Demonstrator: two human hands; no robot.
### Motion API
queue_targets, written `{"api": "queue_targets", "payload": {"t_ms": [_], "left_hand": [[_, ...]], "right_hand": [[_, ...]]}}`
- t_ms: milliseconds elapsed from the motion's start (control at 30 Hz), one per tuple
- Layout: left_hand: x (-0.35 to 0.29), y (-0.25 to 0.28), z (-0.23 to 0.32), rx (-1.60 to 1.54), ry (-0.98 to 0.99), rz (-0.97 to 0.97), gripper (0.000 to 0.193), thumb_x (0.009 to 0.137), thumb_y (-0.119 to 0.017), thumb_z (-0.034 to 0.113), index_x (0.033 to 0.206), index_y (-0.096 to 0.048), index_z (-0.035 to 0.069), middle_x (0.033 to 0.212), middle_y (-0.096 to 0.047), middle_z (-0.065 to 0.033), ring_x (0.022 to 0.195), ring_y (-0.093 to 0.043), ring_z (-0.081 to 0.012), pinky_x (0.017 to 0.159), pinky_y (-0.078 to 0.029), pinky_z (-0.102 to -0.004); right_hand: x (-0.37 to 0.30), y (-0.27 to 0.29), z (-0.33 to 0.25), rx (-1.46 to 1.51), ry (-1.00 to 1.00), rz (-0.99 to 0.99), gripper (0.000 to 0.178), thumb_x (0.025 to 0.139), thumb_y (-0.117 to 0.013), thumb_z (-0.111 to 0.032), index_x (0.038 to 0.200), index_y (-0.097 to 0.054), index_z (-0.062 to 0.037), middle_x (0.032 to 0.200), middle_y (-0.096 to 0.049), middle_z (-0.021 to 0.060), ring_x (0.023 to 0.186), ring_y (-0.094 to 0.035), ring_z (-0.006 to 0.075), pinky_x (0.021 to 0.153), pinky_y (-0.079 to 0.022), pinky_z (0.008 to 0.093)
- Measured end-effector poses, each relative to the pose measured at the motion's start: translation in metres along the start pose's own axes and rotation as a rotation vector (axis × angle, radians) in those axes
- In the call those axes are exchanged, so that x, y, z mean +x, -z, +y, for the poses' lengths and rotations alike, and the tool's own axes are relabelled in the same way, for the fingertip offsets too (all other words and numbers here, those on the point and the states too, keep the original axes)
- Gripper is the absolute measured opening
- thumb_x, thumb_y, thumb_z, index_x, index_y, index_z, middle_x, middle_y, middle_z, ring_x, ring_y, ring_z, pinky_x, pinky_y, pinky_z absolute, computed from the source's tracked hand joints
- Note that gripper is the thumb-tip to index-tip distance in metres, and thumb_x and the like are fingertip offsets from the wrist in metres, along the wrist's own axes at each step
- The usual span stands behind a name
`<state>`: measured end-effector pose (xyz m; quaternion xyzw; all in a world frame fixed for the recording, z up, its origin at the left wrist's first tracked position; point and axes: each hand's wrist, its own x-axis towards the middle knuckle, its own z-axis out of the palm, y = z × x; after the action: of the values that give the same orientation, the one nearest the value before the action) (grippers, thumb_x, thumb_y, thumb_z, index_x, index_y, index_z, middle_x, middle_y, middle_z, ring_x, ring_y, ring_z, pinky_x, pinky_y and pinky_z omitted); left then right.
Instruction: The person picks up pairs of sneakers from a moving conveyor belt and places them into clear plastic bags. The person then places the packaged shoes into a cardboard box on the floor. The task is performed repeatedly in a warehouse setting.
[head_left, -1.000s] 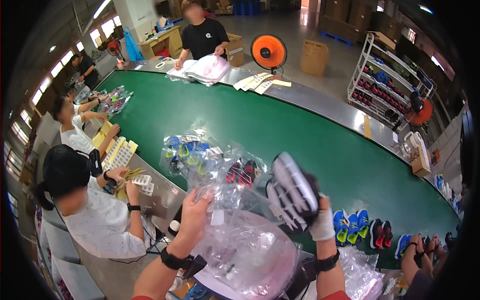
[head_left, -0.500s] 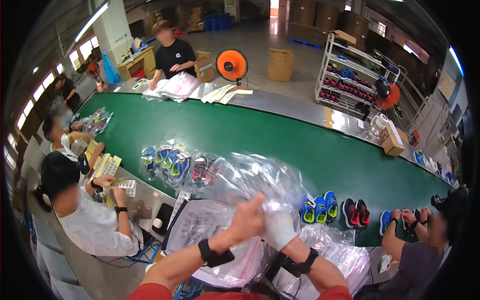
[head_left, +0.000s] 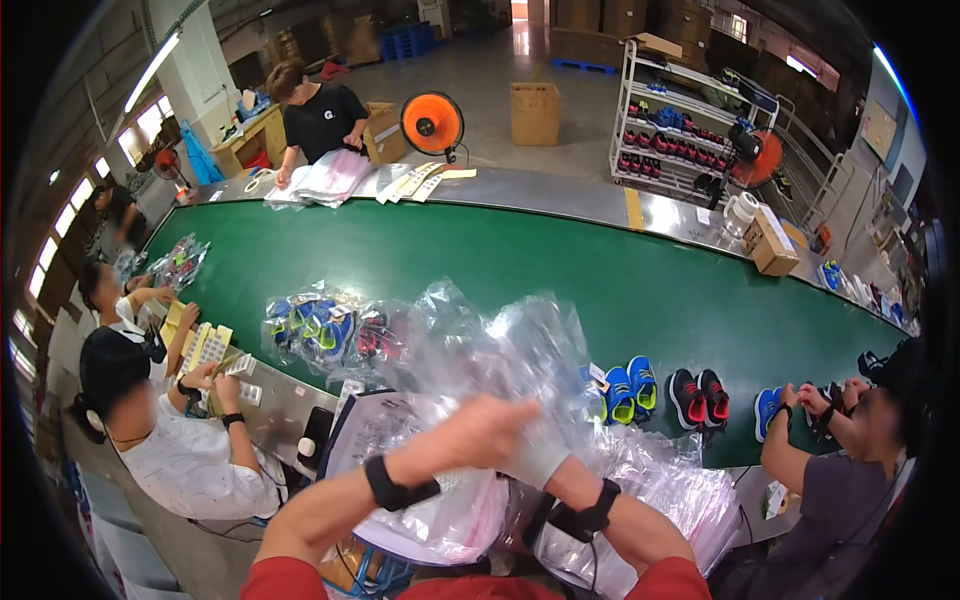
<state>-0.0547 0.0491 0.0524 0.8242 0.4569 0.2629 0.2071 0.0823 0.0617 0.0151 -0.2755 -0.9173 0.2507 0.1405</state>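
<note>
My left hand point(head_left: 478, 430) is closed at the gathered edge of a clear plastic bag point(head_left: 540, 335); its fingertips are blurred. Right against it, my right hand point(head_left: 540, 456) in a white glove grips the same bag, its fingers mostly hidden by the left hand and the film. The bag billows up over the green belt. Just right of it stand blue sneakers point(head_left: 620, 397) with lime linings, one partly behind the film. Beside them is a pair of black and red sneakers point(head_left: 700, 400). Under my forearms lie stacks of clear bags point(head_left: 440, 525) and more clear bags point(head_left: 665, 480).
Bagged shoes point(head_left: 312, 325) lie left on the green belt point(head_left: 480, 245). At the left, a person in white point(head_left: 190, 440) handles label sheets; at the right, a co-worker point(head_left: 835, 510) handles shoes. Across the belt stands a person in black point(head_left: 325, 125), near an orange fan point(head_left: 432, 123).
My hands have drawn closer together, and the bag's film now stands higher and more spread. The whole view has shifted slightly. The person across the belt has bent their head down.
</note>
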Motion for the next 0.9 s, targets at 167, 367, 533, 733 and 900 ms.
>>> {"api": "queue_targets", "payload": {"t_ms": [167,367,533,733,900], "left_hand": [[0.025,0.041,-0.067,0.13,0.469,0.377,0.02,0.077,-0.062,0.011,0.094,-0.057,0.002,0.074,-0.061,-0.0222,0.075,-0.061,-0.0392,0.063,-0.049,-0.0443],[0.036,0.022,-0.054,0.221,0.311,0.002,0.016,0.08,-0.058,0.014,0.088,-0.055,0.001,0.073,-0.06,-0.0237,0.073,-0.059,-0.0423,0.062,-0.047,-0.0484],[0.012,0.02,-0.004,-0.019,0.291,-0.061,0.013,0.076,-0.057,0.009,0.088,-0.058,0.004,0.07,-0.06,-0.0218,0.068,-0.061,-0.0395,0.057,-0.048,-0.0445],[-0.052,-0.052,0.031,-0.113,0.183,0.032,0.015,0.072,-0.055,0.003,0.086,-0.057,0.006,0.062,-0.056,-0.0191,0.057,-0.058,-0.0352,0.049,-0.045,-0.0394],[-0.006,-0.017,-0.021,-0.059,0.348,0.476,0.008,0.069,-0.056,0.002,0.077,-0.056,0.0,0.056,-0.049,-0.019,0.052,-0.054,-0.0342,0.047,-0.043,-0.0361]], "right_hand": [[-0.001,0.012,-0.031,-0.318,0.307,-0.008,0.017,0.069,-0.061,-0.026,0.064,-0.061,-0.0091,0.063,-0.058,0.0096,0.066,-0.058,0.0253,0.062,-0.043,0.0376],[-0.003,-0.008,-0.04,-0.334,0.526,0.059,0.013,0.07,-0.056,-0.018,0.064,-0.061,-0.0076,0.072,-0.058,0.0102,0.073,-0.058,0.026,0.067,-0.044,0.0371],[0.004,-0.008,0.017,-0.019,0.229,-0.217,0.018,0.08,-0.054,-0.019,0.083,-0.064,-0.0039,0.084,-0.064,0.0153,0.079,-0.064,0.0284,0.07,-0.05,0.041],[-0.007,-0.075,0.021,0.479,0.016,0.463,0.022,0.081,-0.056,-0.019,0.095,-0.062,-0.0038,0.099,-0.061,0.0174,0.091,-0.06,0.0333,0.081,-0.048,0.0385],[0.022,-0.018,-0.014,0.046,-0.13,-0.426,0.037,0.086,-0.049,-0.017,0.12,-0.047,-0.0039,0.11,-0.057,0.0181,0.106,-0.056,0.0282,0.092,-0.043,0.037]]}}
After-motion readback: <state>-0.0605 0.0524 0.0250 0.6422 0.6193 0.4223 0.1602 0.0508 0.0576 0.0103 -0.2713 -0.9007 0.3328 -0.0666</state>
